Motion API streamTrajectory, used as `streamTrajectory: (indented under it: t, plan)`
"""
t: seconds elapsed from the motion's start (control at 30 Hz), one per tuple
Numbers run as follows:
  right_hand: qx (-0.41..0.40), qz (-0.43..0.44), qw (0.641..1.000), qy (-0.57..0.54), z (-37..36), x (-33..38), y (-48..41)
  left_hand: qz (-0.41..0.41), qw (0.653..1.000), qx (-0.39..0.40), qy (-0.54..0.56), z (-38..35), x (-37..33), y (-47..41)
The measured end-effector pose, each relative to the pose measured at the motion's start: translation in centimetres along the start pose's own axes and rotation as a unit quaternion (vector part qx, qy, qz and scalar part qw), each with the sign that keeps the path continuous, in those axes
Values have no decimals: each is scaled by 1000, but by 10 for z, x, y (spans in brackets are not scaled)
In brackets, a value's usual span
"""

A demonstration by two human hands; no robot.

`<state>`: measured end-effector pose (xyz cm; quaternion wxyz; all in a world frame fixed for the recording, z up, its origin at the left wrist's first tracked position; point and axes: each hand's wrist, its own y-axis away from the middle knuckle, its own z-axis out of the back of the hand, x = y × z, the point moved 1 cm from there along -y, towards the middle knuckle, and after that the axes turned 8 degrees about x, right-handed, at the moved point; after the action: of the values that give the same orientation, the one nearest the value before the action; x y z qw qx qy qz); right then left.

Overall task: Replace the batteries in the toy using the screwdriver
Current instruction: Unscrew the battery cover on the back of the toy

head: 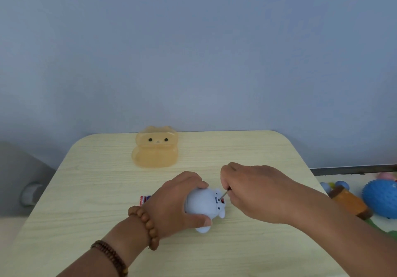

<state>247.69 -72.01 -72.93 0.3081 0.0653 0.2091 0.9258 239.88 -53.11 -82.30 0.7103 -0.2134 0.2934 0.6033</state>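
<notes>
Both hands meet over the near middle of the pale wooden bench (90,186). Left hand (174,201) is clamped around a small light-blue toy (200,203), thumb pressed on its near side and fingers wrapped over the far side, pinning it against the bench top. Right hand (255,193) is curled closed just to the right of the toy, pinching a thin screwdriver (224,194) — only the slim metal shaft shows, the handle hidden inside the fist. The shaft slants down and left from the right hand's fingers, its tip set into a small dark opening with a red spot on the toy's right-facing end, so the toy lies directly between the two hands.

Just beyond the left wrist, partly hidden by it, a small red-and-white pack (145,199) lies on the bench. Well beyond both hands, by the far edge, sits a translucent orange bear-faced container (155,154). Off the bench, beyond the right forearm, lie several colourful toys — among them a spiky blue ball (381,199).
</notes>
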Motion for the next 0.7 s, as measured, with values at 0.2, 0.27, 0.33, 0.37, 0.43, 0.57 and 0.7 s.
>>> streamTrajectory:
  t: [0.2,0.27,0.33,0.37,0.43,0.57,0.7]
  plan:
    - [9,-7,999,43,-1,-3,-8,1,1000,-1,-7,0,-3,-1]
    - [15,-15,998,63,0,-2,-10,1,1000,-3,-7,0,-4,-1]
    - [18,-17,999,39,1,-3,-10,-1,1000,-5,-6,0,-3,0]
    - [25,-17,999,11,1,-4,-8,-2,1000,-6,-6,0,-2,0]
    - [42,-16,998,-37,3,-3,-3,0,1000,-5,-5,0,-1,1]
    - [37,-6,999,-28,2,-2,-3,5,1000,-8,-7,0,0,0]
    - [26,-21,999,-15,3,2,-6,2,1000,-3,-6,-1,-3,0]
